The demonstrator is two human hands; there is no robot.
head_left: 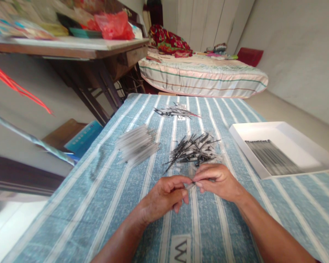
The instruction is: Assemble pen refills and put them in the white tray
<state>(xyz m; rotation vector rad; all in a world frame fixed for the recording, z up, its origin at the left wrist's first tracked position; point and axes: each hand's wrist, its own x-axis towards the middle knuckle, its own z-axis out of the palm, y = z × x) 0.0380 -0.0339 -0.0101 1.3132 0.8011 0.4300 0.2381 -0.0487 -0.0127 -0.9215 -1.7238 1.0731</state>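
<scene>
— Gripping something?
— Yes, the left hand (164,195) and right hand (216,180) are pinching one pin (191,185), beside the pile (193,149).
— Much remaining?
— One row (271,159) is lying in the tray (263,130); the pile is waiting.

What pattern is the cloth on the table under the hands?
The cloth is light blue with white lengthwise stripes; the head view shows it plainly.

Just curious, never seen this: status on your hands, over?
Left hand, right hand pinch one small thin piece. Dark pile just beyond. Nothing blocking.
</scene>
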